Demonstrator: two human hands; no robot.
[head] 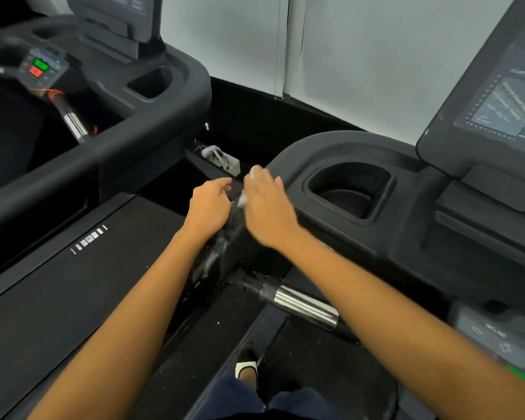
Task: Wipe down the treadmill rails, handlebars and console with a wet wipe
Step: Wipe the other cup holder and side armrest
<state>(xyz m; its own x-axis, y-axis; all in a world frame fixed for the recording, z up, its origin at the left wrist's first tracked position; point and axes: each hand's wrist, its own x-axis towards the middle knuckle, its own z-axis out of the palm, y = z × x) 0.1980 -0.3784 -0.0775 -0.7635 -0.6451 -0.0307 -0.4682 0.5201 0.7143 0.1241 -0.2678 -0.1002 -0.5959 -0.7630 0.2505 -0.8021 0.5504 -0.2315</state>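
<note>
Wet wipe (242, 202) under my right hand (270, 207) on the treadmill rail (225, 247), just left of the cup holder (349, 192).

My right fingers (259, 177) are bent over the wipe and hold it against the rail's top corner. White shows past the fingertips and beside the thumb, though the hand is blurred. My left hand (209, 204) sits just beside it, farther from the cup holder, fingers curled at the rail's outer edge; I cannot tell whether they grip anything. Nearer me than the cup holder, a shiny metal handlebar (306, 307) juts from the rail. The console screen (503, 107) rises to the right of the cup holder.
</note>
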